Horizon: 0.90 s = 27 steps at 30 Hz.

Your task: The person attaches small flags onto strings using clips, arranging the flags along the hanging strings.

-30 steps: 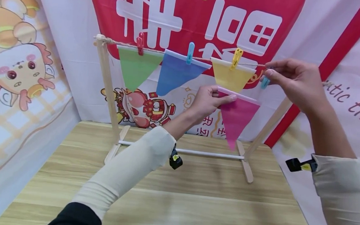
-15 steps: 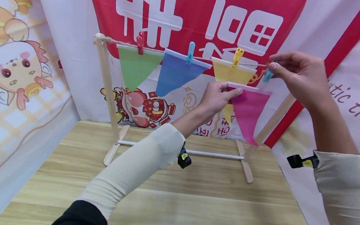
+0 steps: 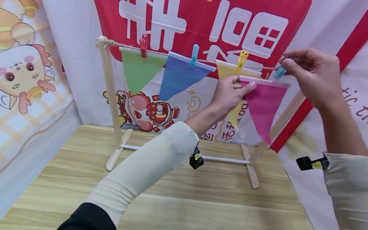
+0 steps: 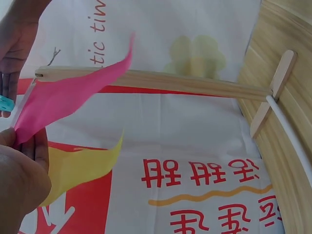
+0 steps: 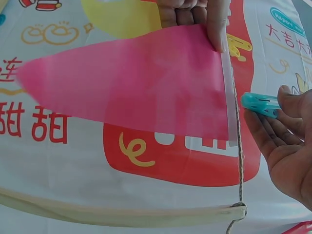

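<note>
My left hand pinches a pink triangular pennant by the left end of its white top strip. The pennant hangs just below the twine, its tip curling a little. My right hand holds a light-blue clothespin between thumb and fingers, close to the twine. In the right wrist view, the clothespin's end points at the pennant's white edge from across the twine. Left of the hands hang a yellow pennant with a yellow clothespin, partly hidden by the left hand, and a blue pennant with a blue clothespin.
A green pennant hangs by a red clothespin near the left wooden post. The right post slants behind the pink pennant. A white rod joins the feet on the wooden table. Printed cloth hangs behind.
My left hand has moved up and to the right with the pink pennant, which now overlaps less of the yellow one. My right hand has shifted right and slightly up with the clothespin.
</note>
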### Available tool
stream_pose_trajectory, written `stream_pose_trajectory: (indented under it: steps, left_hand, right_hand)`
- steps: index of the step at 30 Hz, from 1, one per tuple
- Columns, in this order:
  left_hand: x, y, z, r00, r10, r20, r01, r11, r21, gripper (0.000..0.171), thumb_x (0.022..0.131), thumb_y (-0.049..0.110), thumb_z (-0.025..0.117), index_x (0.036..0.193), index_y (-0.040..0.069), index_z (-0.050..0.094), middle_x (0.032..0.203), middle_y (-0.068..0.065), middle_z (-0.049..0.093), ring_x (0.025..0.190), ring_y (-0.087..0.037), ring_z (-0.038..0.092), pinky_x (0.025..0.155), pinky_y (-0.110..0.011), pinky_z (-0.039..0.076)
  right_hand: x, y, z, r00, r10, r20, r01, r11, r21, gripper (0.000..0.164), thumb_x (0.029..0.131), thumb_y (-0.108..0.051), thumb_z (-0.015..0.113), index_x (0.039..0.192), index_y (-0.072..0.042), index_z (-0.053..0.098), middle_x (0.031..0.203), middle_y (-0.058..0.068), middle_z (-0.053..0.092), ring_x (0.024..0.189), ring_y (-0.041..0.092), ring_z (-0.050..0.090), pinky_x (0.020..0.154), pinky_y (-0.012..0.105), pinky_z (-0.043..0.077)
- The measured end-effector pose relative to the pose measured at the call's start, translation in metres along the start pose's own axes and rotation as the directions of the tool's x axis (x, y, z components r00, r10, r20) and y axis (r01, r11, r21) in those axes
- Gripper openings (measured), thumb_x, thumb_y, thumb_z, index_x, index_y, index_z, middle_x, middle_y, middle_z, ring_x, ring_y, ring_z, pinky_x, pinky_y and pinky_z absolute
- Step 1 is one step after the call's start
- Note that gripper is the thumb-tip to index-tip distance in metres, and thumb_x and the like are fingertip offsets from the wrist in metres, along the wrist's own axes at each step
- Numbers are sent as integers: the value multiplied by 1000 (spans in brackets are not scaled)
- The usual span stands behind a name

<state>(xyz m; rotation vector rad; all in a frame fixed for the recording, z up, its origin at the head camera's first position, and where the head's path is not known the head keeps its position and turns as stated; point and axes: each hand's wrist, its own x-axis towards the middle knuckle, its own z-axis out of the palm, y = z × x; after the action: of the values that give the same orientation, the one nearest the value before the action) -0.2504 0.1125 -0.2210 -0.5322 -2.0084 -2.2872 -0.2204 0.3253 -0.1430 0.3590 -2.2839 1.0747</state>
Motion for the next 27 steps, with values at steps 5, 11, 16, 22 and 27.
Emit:
stream_pose_trajectory:
  steps: [5,11,16,22,27]
  left_hand:
    - [1,2,15,998,10,-63,-11,1000,-17,32,104,21,84,133,9,80,118,-6,87,96,-12,85,86,-23,69]
    - [1,6,26,997,3,-78,-7,999,-49,33,105,23,83,136,12,81,117,-3,87,93,-8,83,84,-23,69]
    - [3,8,31,995,-18,-96,10,996,-84,34,105,22,83,137,12,82,115,-2,86,93,-8,82,85,-24,69]
    - [8,11,37,992,-54,-114,43,994,-97,34,104,24,83,137,15,83,112,2,85,90,-7,81,86,-26,70]
    - [10,13,41,992,-87,-96,76,990,-117,36,104,24,84,139,17,82,114,1,86,92,-10,83,89,-28,70]
  right_hand:
    - [2,0,-7,1000,-7,-17,7,1000,18,41,108,-34,78,146,-18,77,123,-18,80,109,-7,75,96,6,56]
    - [2,1,-14,999,-2,-40,3,999,38,41,108,-34,78,145,-18,77,126,-16,80,111,-7,75,102,10,57]
    - [5,4,-17,998,-12,-56,17,997,76,39,108,-30,77,144,-16,77,128,-13,81,113,-3,76,104,11,57]
    - [8,7,-19,998,-1,-70,8,994,105,37,110,-30,74,143,-16,78,125,-16,81,114,-1,76,107,13,57]
    - [9,7,-19,997,13,-75,-5,995,104,37,110,-32,74,144,-17,78,125,-18,80,115,-2,75,110,14,56]
